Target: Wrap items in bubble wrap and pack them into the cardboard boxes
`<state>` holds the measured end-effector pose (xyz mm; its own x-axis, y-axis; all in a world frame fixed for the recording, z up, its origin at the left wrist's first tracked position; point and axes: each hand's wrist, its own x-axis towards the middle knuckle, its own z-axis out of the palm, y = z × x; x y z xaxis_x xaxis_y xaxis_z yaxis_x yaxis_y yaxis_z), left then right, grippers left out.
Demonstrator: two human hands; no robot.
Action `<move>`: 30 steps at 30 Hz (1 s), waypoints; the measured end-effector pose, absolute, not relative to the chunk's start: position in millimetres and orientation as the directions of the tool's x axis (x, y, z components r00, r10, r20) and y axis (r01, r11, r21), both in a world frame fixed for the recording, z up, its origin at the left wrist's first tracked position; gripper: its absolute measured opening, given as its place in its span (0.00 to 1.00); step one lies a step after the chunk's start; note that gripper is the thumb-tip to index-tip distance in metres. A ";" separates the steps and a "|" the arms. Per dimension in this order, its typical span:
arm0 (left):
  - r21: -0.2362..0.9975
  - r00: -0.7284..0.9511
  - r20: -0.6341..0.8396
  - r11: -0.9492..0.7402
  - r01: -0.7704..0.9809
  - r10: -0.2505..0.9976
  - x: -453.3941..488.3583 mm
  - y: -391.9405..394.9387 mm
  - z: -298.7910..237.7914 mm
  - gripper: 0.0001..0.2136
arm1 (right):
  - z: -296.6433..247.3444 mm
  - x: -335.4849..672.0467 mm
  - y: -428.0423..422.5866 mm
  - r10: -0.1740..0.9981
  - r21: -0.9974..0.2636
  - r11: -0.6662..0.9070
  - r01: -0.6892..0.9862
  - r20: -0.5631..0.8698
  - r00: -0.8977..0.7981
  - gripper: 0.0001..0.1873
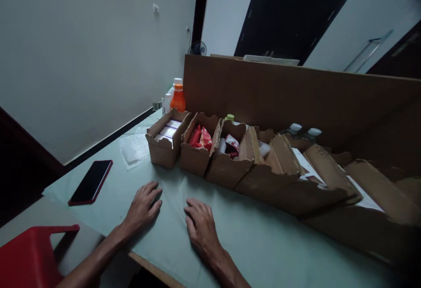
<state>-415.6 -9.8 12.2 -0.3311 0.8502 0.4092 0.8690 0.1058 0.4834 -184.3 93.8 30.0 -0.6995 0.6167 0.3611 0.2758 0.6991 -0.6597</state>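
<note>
Both of my hands rest on the pale green tabletop [171, 231]. My left hand [144, 203] lies with its fingers loosely stretched and nothing in it. Palm down to its right, my right hand [201, 224] is also without an object, its fingers a little bent. In front of them stands a row of open cardboard boxes. The leftmost cardboard box [162, 153] holds white cartons [167, 131]. Red packets [201, 138] fill the second box [194, 160], and a dark red and white packet [232, 145] shows in the third box [226, 171].
A phone [91, 182] and clear bubble wrap [133, 147] lie at the left. An orange bottle [178, 99] stands behind the first box. More boxes run right, with capped bottles [312, 134] behind them. A tall cardboard panel [279, 90] stands behind. A red stool [29, 257] is lower left.
</note>
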 end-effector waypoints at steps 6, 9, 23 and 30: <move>0.579 -0.453 0.493 0.108 0.808 0.743 -419.2 -9.5 0.8 0.13 | 106.3 -227.2 111.0 0.585 -0.709 0.662 0.243 0.286 -0.759 0.20; 0.608 -0.514 0.541 0.113 0.786 0.666 -422.0 -10.6 0.0 0.15 | 161.7 -274.2 130.9 0.574 -0.603 0.734 0.312 0.306 -0.759 0.29; 0.973 -0.854 0.145 0.085 0.215 0.500 -424.0 -9.8 33.3 0.26 | 186.0 -316.9 130.4 0.571 -0.387 0.783 0.487 0.137 -0.810 0.14; 0.974 -0.933 -0.013 -0.204 -0.093 0.360 -434.7 -8.6 29.0 0.28 | 172.7 -188.8 91.0 0.592 -0.713 0.659 0.240 0.295 -0.750 0.13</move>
<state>-434.7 -8.6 29.0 -0.9329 0.3599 -0.0134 -0.0929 -0.2045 0.9745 -188.8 91.0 172.7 -0.7503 0.5917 0.2949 0.2396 0.6591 -0.7129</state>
